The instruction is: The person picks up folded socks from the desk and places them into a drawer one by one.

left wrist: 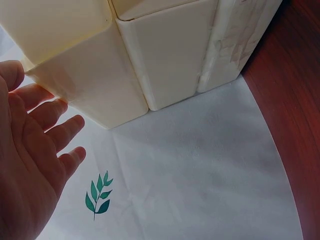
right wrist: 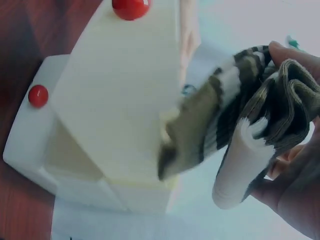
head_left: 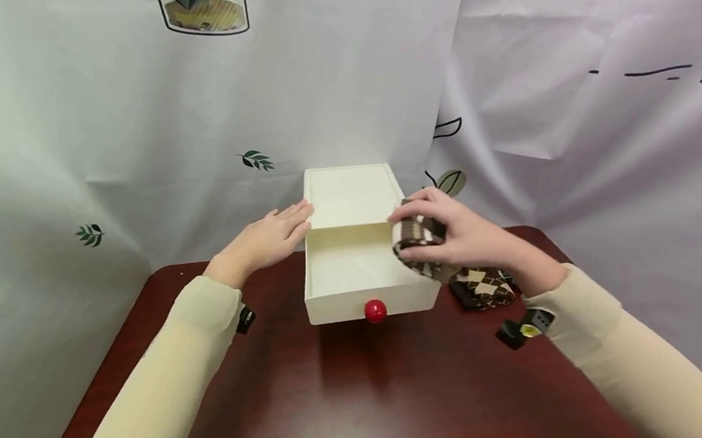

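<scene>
A white drawer cabinet stands at the back of the table, its upper drawer pulled out. A red round knob sits on the drawer front. My left hand touches the cabinet's upper left edge with fairly straight fingers; the left wrist view shows its fingertips beside the cabinet's side wall. My right hand grips a folded pair of striped socks in brown, black and white, over the drawer's right edge. Inside the drawer, the visible floor is bare white.
Brown argyle-patterned folded socks lie on the dark red table, right of the cabinet and partly behind the right hand. A lower drawer's red knob shows in the right wrist view. A white printed curtain hangs close behind.
</scene>
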A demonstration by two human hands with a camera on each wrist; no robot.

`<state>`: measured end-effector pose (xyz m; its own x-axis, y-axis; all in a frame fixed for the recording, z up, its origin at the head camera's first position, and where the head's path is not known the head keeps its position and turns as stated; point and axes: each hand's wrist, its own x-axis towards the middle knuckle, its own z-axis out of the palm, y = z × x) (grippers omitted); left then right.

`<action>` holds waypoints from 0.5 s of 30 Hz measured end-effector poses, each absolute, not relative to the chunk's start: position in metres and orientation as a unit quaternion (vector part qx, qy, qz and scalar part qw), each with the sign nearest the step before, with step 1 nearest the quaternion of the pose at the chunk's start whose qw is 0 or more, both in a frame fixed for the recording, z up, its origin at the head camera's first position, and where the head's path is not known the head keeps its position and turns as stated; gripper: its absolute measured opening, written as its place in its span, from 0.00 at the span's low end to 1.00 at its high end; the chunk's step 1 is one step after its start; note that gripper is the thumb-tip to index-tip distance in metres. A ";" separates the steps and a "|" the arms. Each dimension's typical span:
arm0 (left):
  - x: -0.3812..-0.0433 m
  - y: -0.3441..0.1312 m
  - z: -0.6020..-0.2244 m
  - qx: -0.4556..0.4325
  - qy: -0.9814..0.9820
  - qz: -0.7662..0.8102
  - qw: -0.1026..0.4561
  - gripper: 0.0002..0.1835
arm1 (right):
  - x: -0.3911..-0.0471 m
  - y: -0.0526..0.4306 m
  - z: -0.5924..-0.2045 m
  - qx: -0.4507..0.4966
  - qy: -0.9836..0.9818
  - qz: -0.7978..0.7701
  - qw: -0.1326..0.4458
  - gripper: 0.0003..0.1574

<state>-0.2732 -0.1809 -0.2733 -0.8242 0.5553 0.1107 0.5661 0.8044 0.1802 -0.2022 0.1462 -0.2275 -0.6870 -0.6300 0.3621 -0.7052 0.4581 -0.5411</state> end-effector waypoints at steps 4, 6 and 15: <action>-0.274 -0.180 -0.276 -0.293 -0.950 -0.101 0.030 0.30 | -0.214 0.117 -0.241 0.416 -0.849 0.322 0.046 0.27; -0.274 -0.179 -0.277 -0.292 -0.950 -0.101 0.034 0.30 | -0.219 0.104 -0.249 0.437 -0.846 0.300 0.051 0.27; -0.274 -0.179 -0.276 -0.285 -0.952 -0.106 0.045 0.29 | -0.227 0.061 -0.259 0.503 -0.828 0.244 0.041 0.26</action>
